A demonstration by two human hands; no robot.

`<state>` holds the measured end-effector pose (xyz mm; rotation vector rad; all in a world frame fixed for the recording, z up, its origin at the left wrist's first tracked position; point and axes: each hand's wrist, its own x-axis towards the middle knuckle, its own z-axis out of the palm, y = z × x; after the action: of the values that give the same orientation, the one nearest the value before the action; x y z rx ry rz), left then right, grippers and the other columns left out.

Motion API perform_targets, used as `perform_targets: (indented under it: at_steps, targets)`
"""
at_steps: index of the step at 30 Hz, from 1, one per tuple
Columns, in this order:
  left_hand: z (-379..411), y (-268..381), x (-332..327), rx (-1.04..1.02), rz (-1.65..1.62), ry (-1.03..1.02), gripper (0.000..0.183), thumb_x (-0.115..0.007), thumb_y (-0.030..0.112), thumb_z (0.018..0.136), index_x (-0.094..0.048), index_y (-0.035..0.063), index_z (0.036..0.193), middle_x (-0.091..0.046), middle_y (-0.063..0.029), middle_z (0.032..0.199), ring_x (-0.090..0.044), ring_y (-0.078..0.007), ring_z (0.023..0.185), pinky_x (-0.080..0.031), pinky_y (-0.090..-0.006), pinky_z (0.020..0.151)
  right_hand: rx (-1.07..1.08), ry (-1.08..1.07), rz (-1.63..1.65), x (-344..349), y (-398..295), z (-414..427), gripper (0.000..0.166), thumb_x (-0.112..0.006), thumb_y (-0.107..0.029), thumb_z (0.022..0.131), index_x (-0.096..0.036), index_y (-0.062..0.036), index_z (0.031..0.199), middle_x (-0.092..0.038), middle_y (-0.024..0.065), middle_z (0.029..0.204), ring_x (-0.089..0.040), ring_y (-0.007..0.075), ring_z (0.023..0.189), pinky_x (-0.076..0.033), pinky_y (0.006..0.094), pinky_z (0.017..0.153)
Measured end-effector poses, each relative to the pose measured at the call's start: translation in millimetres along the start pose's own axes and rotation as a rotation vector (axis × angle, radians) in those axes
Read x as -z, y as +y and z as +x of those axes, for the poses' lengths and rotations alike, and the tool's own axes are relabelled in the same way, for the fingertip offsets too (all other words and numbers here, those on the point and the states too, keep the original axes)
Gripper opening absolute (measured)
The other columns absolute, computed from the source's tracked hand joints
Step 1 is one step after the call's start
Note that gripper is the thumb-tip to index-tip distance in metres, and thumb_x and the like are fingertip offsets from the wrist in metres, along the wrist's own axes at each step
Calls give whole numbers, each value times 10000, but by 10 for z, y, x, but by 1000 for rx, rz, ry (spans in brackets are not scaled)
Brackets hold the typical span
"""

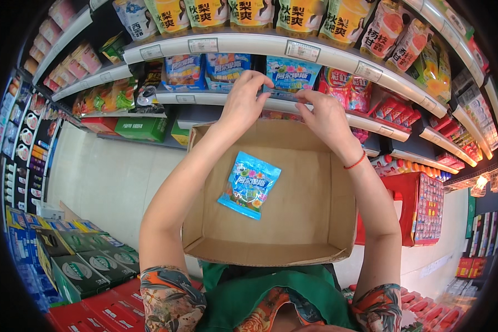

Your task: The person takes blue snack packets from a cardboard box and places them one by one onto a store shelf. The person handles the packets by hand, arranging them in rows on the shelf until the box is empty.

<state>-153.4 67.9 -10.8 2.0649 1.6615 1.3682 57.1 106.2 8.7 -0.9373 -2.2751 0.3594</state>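
My left hand (247,96) is raised at the shelf, fingers curved and thumb apart, beside the left edge of a light-blue candy bag (294,75) standing there. Close to that bag's lower right corner is my right hand (325,116), its thumb and forefinger apart. Whether either hand touches the bag is unclear. I see nothing held in them. Below my hands is an open cardboard box (303,197), between my forearms. A second light-blue candy bag (252,184) lies tilted on its bottom, left of the middle.
Two blue candy bags (185,70) stand left of my left hand, and red candy bags (344,87) on the right. Drink pouches (249,14) line the shelf above. A red carton (411,207) is right of the box. Stacked green cases (81,269) are at lower left.
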Motion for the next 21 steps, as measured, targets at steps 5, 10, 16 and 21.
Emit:
perform_targets:
  at_steps: [5,10,16,21]
  targets:
    - [-303,184,122,56,7,-120,191,-678,8,836,-627,40,1018,-587,-94,1055,-623,-228,912,-525,-331,757,-46,-104,75,27,-184,-186,154,-659,-123,835,-692,-34,957,-709,153,905,-684,337,823,-547,426,731]
    - [-597,299,176,63,-32,-208,221,-650,12,834,-625,22,1053,-590,-109,1072,-621,-228,897,-522,-322,780,39,-92,66,-50,-308,-379,163,-667,-140,835,-696,-38,958,-705,158,891,-680,338,829,-542,428,746]
    - [-860,426,261,185,-69,-288,251,-655,15,830,-626,33,1079,-602,-94,1079,-625,-217,905,-515,-330,783,-23,-270,129,-79,-503,-479,171,-670,-148,830,-698,-39,958,-715,144,883,-689,323,842,-543,423,756]
    - [-1044,402,287,253,-49,-338,270,-673,42,823,-634,49,1090,-612,-93,1079,-638,-221,929,-516,-342,798,-110,-373,170,-260,-464,-590,187,-662,-161,827,-702,-36,962,-727,135,874,-700,311,836,-546,414,778]
